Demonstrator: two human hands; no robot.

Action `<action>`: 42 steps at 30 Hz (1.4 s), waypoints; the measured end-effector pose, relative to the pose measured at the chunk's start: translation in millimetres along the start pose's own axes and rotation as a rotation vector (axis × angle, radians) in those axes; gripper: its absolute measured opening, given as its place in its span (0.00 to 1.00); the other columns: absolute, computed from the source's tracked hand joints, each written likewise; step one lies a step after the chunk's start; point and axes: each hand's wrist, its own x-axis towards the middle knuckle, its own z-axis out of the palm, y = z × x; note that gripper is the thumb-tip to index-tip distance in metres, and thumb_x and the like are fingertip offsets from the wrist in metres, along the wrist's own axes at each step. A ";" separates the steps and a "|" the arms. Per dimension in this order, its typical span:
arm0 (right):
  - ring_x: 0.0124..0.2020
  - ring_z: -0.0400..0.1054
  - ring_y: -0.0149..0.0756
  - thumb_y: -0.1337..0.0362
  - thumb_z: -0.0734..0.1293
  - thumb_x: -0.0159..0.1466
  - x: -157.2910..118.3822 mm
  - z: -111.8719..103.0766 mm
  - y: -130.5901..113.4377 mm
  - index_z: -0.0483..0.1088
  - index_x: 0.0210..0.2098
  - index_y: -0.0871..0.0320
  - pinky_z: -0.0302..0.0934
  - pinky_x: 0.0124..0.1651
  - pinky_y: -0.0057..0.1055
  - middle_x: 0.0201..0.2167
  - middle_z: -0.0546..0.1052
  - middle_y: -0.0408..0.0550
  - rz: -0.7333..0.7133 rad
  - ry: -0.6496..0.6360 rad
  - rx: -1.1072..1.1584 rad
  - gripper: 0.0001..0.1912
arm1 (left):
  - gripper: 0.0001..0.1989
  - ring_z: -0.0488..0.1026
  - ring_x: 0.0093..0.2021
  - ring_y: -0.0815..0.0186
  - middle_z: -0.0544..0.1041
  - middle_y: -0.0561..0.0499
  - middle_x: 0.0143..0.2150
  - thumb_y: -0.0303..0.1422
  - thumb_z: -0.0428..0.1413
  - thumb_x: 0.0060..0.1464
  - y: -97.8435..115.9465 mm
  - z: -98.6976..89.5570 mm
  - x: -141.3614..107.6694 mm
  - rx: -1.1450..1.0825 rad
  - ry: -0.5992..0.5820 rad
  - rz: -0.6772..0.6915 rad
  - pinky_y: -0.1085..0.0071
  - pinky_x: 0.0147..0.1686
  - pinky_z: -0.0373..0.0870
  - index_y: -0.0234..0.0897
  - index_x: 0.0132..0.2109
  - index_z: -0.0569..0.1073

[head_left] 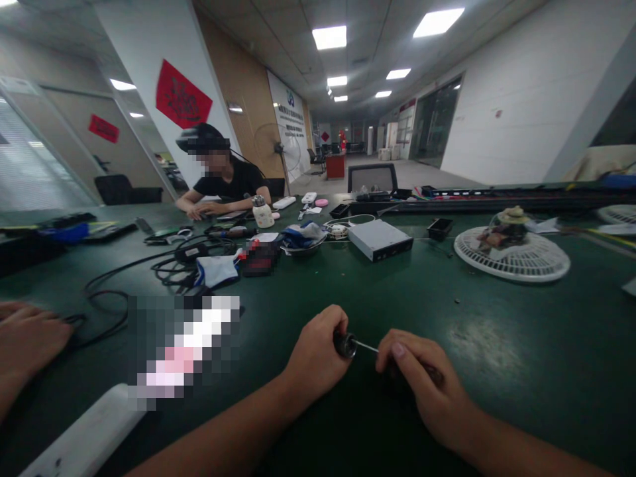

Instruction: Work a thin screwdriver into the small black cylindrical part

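My left hand (318, 344) is closed around a small dark cylindrical part (346, 345), whose round end faces right. A screwdriver (366, 346) sits in my closed right hand (422, 374). Its thin metal shaft points left at the round end of the part. Whether the tip touches the part or goes inside I cannot tell. Most of the handle is hidden by my fingers. Both hands are just above the dark green table (397, 298), near its front.
Another person's hand (32, 334) rests at the left edge, by black cables (106, 291). A white power strip (89, 430) lies front left. Further back are a grey disc drive (380, 238), a white fan grille (511, 255) and a bottle (262, 212). A person (223, 172) sits across the table.
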 end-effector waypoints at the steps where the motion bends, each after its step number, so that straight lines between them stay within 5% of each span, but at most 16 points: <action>1: 0.30 0.66 0.35 0.56 0.55 0.75 0.4 -0.3 -0.2 0.73 0.31 0.57 0.56 0.34 0.34 0.27 0.71 0.45 -0.006 -0.018 0.012 0.23 | 0.10 0.64 0.30 0.68 0.67 0.55 0.30 0.22 0.55 0.47 0.0 -0.2 0.0 0.000 0.001 -0.002 0.71 0.29 0.56 0.39 0.32 0.60; 6: 0.32 0.68 0.36 0.57 0.56 0.75 0.1 -1.0 0.0 0.73 0.29 0.58 0.58 0.37 0.35 0.28 0.73 0.47 -0.025 -0.070 0.054 0.23 | 0.10 0.64 0.30 0.68 0.68 0.55 0.31 0.23 0.55 0.48 0.6 -1.0 0.1 0.009 -0.014 -0.005 0.71 0.28 0.56 0.39 0.32 0.60; 12: 0.30 0.66 0.35 0.57 0.56 0.75 -0.1 0.0 -1.3 0.71 0.27 0.58 0.56 0.35 0.35 0.26 0.71 0.46 -0.014 0.053 0.007 0.24 | 0.10 0.65 0.31 0.67 0.69 0.55 0.32 0.23 0.55 0.48 -0.1 -0.2 0.4 0.031 -0.013 0.008 0.71 0.30 0.58 0.39 0.33 0.61; 19: 0.32 0.68 0.36 0.58 0.56 0.75 0.1 -2.0 -2.9 0.75 0.31 0.58 0.59 0.37 0.35 0.29 0.74 0.47 -0.023 -0.074 0.058 0.23 | 0.11 0.64 0.30 0.68 0.68 0.56 0.31 0.22 0.55 0.47 -0.5 0.5 0.2 0.022 0.000 0.015 0.71 0.29 0.57 0.39 0.32 0.61; 29: 0.28 0.65 0.34 0.58 0.56 0.75 0.4 -1.0 -0.4 0.72 0.28 0.57 0.55 0.33 0.34 0.25 0.70 0.44 0.026 0.046 -0.015 0.23 | 0.11 0.64 0.30 0.69 0.68 0.56 0.30 0.22 0.55 0.47 -2.8 1.4 0.5 0.008 -0.005 0.009 0.71 0.29 0.57 0.39 0.32 0.61; 36: 0.32 0.68 0.36 0.57 0.56 0.75 -0.9 -1.4 -1.6 0.75 0.32 0.57 0.57 0.36 0.34 0.29 0.73 0.47 -0.017 -0.059 0.054 0.22 | 0.11 0.63 0.29 0.69 0.67 0.57 0.30 0.21 0.55 0.46 -1.1 1.2 0.3 0.005 0.020 -0.007 0.71 0.28 0.56 0.39 0.32 0.60; 42: 0.28 0.66 0.35 0.57 0.56 0.75 -2.1 0.3 1.1 0.72 0.27 0.58 0.55 0.34 0.34 0.25 0.70 0.45 0.021 -0.007 0.007 0.24 | 0.11 0.63 0.30 0.69 0.67 0.56 0.31 0.22 0.56 0.47 -0.3 0.1 -0.3 0.018 0.002 -0.008 0.71 0.29 0.57 0.39 0.32 0.61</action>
